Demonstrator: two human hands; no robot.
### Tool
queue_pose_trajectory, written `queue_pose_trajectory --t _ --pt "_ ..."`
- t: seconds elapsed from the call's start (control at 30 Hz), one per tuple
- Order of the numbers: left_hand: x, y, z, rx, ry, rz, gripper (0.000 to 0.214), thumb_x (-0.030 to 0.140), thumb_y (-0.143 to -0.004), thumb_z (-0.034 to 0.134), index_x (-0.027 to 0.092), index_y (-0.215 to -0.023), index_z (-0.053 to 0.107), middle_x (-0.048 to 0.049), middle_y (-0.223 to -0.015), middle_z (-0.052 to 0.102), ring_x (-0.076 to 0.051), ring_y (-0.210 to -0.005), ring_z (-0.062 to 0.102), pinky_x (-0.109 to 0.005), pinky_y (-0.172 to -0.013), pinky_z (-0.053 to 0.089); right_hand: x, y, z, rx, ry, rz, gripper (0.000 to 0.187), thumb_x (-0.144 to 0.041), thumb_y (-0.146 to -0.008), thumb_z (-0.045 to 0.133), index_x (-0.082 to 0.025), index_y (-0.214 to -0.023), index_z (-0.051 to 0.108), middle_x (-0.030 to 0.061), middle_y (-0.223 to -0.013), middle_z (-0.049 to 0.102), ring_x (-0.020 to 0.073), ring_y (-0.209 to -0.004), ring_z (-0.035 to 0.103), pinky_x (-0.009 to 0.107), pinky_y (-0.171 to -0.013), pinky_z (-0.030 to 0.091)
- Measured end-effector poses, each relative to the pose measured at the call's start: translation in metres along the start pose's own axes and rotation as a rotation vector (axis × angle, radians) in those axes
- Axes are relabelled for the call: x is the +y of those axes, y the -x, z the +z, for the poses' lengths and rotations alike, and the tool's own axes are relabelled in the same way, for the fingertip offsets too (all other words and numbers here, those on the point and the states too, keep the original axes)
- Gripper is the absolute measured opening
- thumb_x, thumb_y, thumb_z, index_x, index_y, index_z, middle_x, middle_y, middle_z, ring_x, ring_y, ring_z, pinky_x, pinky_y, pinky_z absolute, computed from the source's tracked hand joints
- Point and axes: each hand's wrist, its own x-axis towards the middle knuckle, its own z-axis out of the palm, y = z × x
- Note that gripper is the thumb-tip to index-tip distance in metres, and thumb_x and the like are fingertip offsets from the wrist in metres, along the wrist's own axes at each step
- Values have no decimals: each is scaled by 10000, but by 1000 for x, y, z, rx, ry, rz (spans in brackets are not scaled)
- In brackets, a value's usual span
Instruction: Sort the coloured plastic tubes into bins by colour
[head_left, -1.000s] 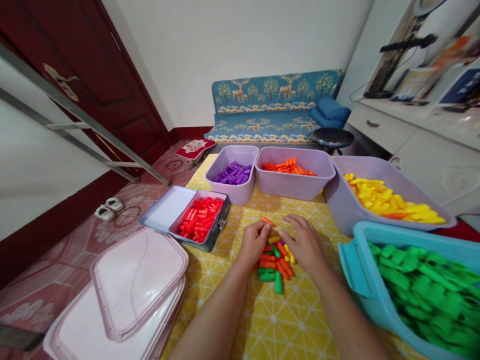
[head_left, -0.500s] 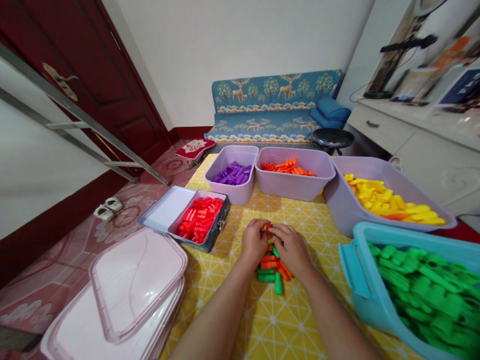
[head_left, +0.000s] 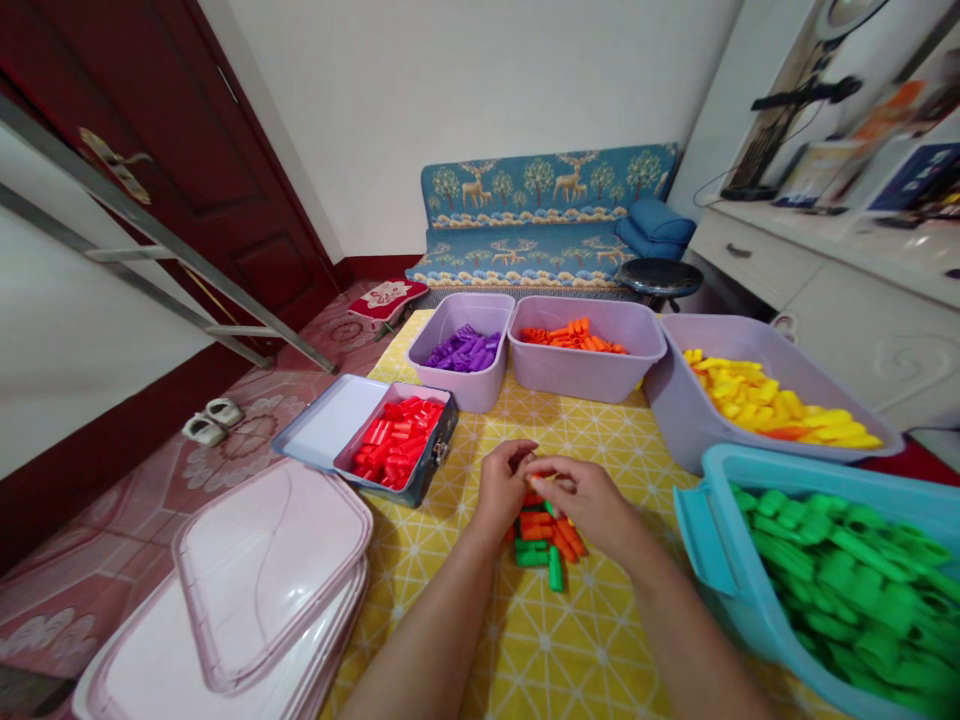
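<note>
My left hand (head_left: 501, 482) and my right hand (head_left: 581, 492) meet over the middle of the table, fingertips closed together. Between them shows a bit of a small orange plastic piece (head_left: 535, 481), mostly covered by the fingers. Whether the left fingers grip that same piece is hidden. Just below the hands lies a small cluster of loose plastic tube pieces: orange tubes (head_left: 535, 526) in the middle, a green tube (head_left: 555, 570) at the near end, and more green ones to the left. A little yellow shows near the right fingers.
Around the yellow patterned tablecloth (head_left: 547, 660) stand purple tubs (head_left: 471, 388) of purple, orange and yellow pieces. A turquoise tub (head_left: 709, 540) of green pieces is at right. A tin (head_left: 424, 480) of red pieces and stacked lids (head_left: 277, 570) lie left.
My right hand has turned and its fingers have shifted left over the left fingertips. The red-orange bit seen at the fingertips now shows lower, between the hands. The view has tilted slightly.
</note>
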Motion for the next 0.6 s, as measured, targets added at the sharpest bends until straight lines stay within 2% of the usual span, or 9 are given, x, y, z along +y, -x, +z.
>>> queue_pose_trajectory --t 0.1,0.17,0.23,0.27,0.33,0.37,0.43,0.47,0.6 --pt "0 1 0 -7 -7 -4 174 157 -796 577 128 -925 691 -76 -865 698 -158 -783 637 -264 -731 499 -15 4 -7 -166 -31 -22 139 -207 -759 602 -198 -833 719 52 -922 681 179 -830 644 292 -714 521" --pt "1 2 0 -11 -34 4 177 150 -801 568 129 -924 693 -74 -863 699 -156 -779 635 -264 -731 496 -24 5 -12 -157 -149 36 171 -260 -778 617 -191 -902 712 42 -809 680 168 -733 647 280 -642 524" --pt "2 2 1 -13 -73 15 177 132 -799 560 134 -911 697 -71 -865 702 -155 -782 633 -266 -737 494 -32 4 -16 49 -360 0 302 -329 -821 599 -217 -1096 654 49 -866 686 172 -775 662 286 -664 534" --pt "3 1 1 -14 -96 22 178 125 -795 561 138 -907 699 -71 -873 703 -157 -792 633 -268 -744 492 -37 3 -17 202 -468 -74 376 -343 -839 586 -251 -1203 590 61 -996 679 181 -894 660 307 -748 536" --pt "4 1 1 -19 -130 29 181 125 -793 563 144 -906 703 -70 -891 704 -158 -805 633 -267 -747 489 -44 2 -15 469 -628 -231 506 -337 -863 567 -337 -1350 431 59 -1319 537 185 -1169 555 360 -954 464" --pt "4 1 1 -21 -138 30 182 129 -795 562 146 -908 704 -70 -893 704 -158 -804 633 -266 -743 489 -46 1 -14 524 -667 -272 546 -332 -868 565 -365 -1379 377 49 -1427 432 187 -1253 487 384 -1022 411" --pt "5 1 1 -28 -140 34 184 136 -800 558 149 -912 703 -67 -891 704 -155 -803 633 -264 -741 488 -45 0 -10 530 -684 -256 559 -342 -873 560 -378 -1389 349 40 -1515 297 204 -1308 428 419 -1066 365" --pt "5 1 1 -28 -138 36 185 136 -800 557 151 -912 704 -65 -889 705 -155 -803 634 -264 -745 487 -42 0 -8 514 -666 -217 541 -357 -872 558 -367 -1378 366 47 -1521 285 215 -1305 431 430 -1059 374" --pt "6 3 1 -14 -79 15 181 154 -802 558 154 -909 705 -63 -885 708 -159 -816 640 -269 -758 487 -17 -4 -6 381 -396 9 459 -416 -802 621 -249 -1222 539 108 -1353 512 252 -1204 527 443 -986 448"
